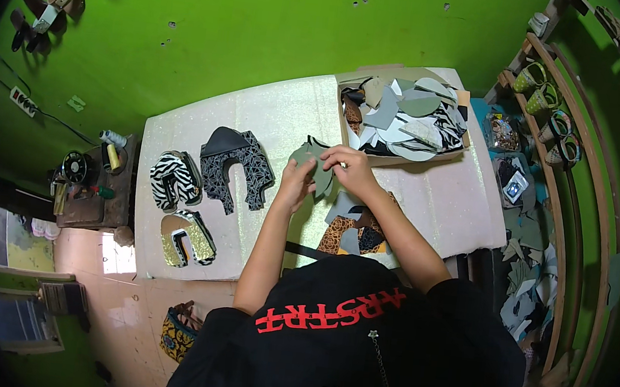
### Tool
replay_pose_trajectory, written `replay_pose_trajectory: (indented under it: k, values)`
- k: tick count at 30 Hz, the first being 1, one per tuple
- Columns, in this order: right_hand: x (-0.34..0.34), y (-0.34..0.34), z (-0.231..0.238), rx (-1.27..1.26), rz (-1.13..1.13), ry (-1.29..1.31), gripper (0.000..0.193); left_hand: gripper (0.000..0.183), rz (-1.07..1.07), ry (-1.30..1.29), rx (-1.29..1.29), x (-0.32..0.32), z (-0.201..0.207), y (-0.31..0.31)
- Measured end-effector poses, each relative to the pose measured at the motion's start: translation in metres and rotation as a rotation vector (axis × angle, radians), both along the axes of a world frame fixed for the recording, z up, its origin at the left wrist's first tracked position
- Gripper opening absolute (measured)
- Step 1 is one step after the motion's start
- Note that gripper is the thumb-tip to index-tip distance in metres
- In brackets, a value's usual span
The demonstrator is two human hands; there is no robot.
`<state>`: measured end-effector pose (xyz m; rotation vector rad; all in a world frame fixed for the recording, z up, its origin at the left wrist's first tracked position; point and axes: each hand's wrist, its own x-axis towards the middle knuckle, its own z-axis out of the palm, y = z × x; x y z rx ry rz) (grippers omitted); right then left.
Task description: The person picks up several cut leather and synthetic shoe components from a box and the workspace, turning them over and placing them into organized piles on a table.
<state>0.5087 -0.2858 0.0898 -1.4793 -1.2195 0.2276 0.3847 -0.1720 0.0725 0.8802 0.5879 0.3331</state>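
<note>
Over the middle of the table, my left hand (297, 182) grips a grey-green flat cut piece (307, 152) with a dark edge at its top. My right hand (350, 170) pinches at the right side of the same piece, fingertips close to those of the left. Nearest to my left hand lies a stack of black-and-grey patterned U-shaped pieces (256, 165). Below my right forearm are orange-and-black patterned pieces (334, 235) and a grey piece, partly covered by the arm. Whether the held piece is one layer or several I cannot tell.
A box (404, 159) of grey, white and zebra-print scraps stands at the back right of the table (460, 198). Left lie zebra-print pieces (167, 187) and gold U-shaped pieces (204, 234). A sewing machine's wheel (77, 167) and a wooden rack (553, 181) with shoes flank the table.
</note>
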Motion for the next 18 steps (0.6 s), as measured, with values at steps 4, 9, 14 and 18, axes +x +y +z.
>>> replay_pose_trajectory:
  k: [4, 9, 14, 18]
  values:
    - [0.006, -0.011, 0.001, 0.037, -0.084, -0.134, 0.018, 0.038, 0.062, 0.052, 0.169, 0.005, -0.020, 0.000]
    - [0.048, -0.043, 0.007, -0.097, -0.618, -0.303, 0.013, 0.045, 0.087, 0.211, 0.383, 0.011, -0.063, 0.014]
    - [0.085, -0.077, 0.005, -0.345, -0.718, -0.329, 0.017, 0.053, 0.089, 0.427, 0.678, 0.023, -0.089, 0.024]
    - [0.096, -0.085, 0.004, -0.390, -0.808, -0.388, 0.020, 0.053, 0.289, 0.771, 1.224, 0.040, -0.073, 0.005]
